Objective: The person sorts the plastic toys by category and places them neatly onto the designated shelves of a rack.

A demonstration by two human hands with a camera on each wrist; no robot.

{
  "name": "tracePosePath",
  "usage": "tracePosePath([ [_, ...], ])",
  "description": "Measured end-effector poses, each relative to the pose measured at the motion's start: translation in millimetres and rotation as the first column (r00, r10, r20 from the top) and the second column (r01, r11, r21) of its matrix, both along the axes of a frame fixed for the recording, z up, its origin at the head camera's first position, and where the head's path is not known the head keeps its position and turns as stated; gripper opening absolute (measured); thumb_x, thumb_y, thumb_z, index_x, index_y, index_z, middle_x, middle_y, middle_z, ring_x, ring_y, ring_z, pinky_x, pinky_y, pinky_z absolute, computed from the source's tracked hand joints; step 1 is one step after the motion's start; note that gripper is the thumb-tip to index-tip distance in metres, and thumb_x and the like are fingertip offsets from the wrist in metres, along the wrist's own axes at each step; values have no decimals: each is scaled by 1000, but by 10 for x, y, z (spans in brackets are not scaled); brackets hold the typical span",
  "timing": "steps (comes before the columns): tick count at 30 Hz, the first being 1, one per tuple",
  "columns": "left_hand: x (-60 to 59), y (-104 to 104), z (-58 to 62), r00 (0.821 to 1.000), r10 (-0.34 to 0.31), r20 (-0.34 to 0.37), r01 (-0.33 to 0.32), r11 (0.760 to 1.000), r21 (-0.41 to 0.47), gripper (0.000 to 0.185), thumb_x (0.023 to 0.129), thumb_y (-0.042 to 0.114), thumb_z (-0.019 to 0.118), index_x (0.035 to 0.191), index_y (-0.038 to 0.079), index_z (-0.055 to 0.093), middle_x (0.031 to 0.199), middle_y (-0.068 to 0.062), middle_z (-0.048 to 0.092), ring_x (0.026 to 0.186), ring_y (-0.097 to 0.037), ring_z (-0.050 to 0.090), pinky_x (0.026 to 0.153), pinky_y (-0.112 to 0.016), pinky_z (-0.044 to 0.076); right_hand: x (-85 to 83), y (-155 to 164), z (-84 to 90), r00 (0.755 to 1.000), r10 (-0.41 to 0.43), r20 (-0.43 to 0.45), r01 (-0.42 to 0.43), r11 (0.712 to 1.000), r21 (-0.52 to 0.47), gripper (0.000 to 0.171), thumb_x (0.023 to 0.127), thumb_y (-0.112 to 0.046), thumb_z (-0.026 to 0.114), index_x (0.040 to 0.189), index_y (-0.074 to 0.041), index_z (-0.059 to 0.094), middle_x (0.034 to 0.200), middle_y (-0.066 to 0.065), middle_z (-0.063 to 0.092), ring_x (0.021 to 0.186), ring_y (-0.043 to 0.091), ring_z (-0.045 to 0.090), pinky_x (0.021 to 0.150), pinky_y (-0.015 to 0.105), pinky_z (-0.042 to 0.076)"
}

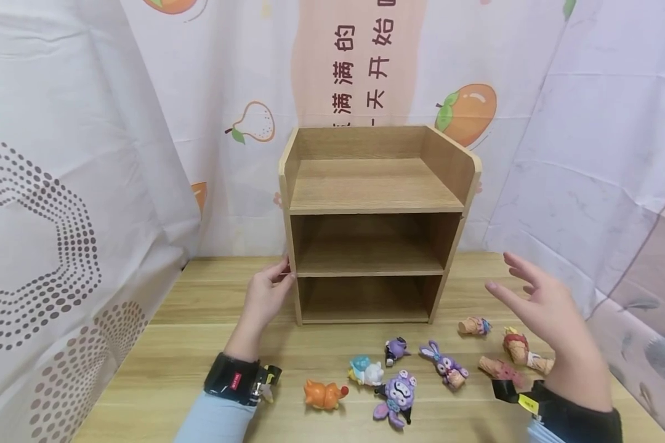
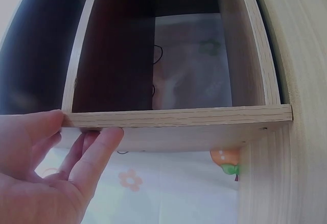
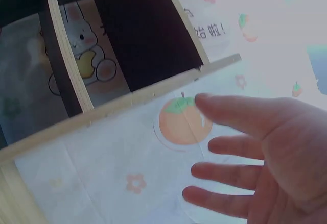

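A small wooden shelf (image 1: 370,275) with an open top and two compartments stands upright on the table. At its left side panel, my left hand (image 1: 267,294) holds the front edge around middle-shelf height. The left wrist view shows the thumb (image 2: 48,122) at that edge and the fingers along the panel's outer face. My right hand (image 1: 548,301) hovers to the right of the shelf, fingers spread and holding nothing. Below it lie ice-cream-cone-shaped toys (image 1: 515,346). In the right wrist view, the hand is apart from the side panel (image 3: 148,95).
In front of the shelf lie an orange animal figure (image 1: 324,394), a teal-and-white figure (image 1: 366,371), a small purple figure (image 1: 396,350), a larger purple figure (image 1: 397,397) and a purple rabbit figure (image 1: 444,365). Behind hangs a printed cloth (image 1: 244,67).
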State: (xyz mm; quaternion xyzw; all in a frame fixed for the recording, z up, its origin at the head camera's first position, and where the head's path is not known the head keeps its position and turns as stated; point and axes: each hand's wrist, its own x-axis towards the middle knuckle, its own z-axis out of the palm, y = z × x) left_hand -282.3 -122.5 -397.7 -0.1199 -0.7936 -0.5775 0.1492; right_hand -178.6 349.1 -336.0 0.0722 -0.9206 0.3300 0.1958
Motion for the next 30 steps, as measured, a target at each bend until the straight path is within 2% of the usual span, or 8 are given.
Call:
tracePosePath([
  [1, 0, 0, 0, 1000, -4, 0, 4, 1000, 7, 43, 98, 6, 67, 140, 1, 58, 124, -20, 65, 110, -34, 66, 82, -30, 61, -6, 22, -10, 1000, -4, 16, 4, 1000, 14, 77, 99, -33, 69, 159, -4, 32, 150, 34, 42, 125, 59, 46, 93, 74, 40],
  [5, 5, 7, 8, 1000, -17, 8, 17, 999, 29, 43, 98, 5, 67, 140, 1, 58, 124, -21, 64, 111, -36, 65, 84, -37, 61, -25, 142, -58, 994, -56, 96, 47, 994, 96, 82, 100, -40, 66, 159, 1, 26, 147, 40, 39, 123, 64, 44, 87, 79, 40],
  [8, 5, 9, 14, 1000, -19, 9, 18, 999, 39, 43, 98, 5, 67, 140, 0, 58, 125, -21, 64, 111, -36, 65, 85, -41, 60, -39, 256, -97, 980, -95, 173, 71, 988, 139, 87, 100, -46, 62, 157, 6, 22, 148, 42, 35, 124, 65, 41, 87, 80, 38],
  [14, 7, 7, 17, 1000, -22, 8, 21, 999, 31, 43, 98, 5, 67, 140, 0, 57, 125, -21, 64, 110, -35, 65, 84, -38, 61, -64, 505, -216, 936, -154, 318, 91, 975, 204, 91, 100, -52, 60, 147, 20, 28, 141, 48, 35, 118, 67, 43, 88, 76, 42],
  [20, 12, -3, -2, 1000, -21, 12, 20, 999, 39, 44, 98, 5, 67, 140, 0, 58, 124, -21, 64, 111, -35, 65, 84, -37, 61, -131, 663, -338, 887, -169, 430, 70, 969, 236, 94, 95, -54, 66, 140, 23, 35, 133, 50, 41, 115, 68, 44, 88, 74, 44],
  [28, 6, 3, -4, 999, -27, 29, 26, 998, 49, 45, 98, 5, 67, 141, 1, 57, 127, -22, 63, 113, -36, 64, 88, -40, 59, -196, 732, -502, 853, -149, 500, 47, 976, 211, 90, 91, -48, 72, 134, 24, 38, 126, 47, 50, 110, 64, 51, 82, 67, 50],
  [30, 5, 7, 1, 999, -28, 29, 26, 999, 47, 44, 98, 5, 66, 141, 1, 57, 127, -22, 62, 112, -36, 64, 88, -41, 59, -210, 750, -548, 852, -147, 503, 49, 978, 203, 89, 90, -48, 73, 132, 24, 40, 123, 47, 51, 108, 62, 53, 81, 66, 51],
])
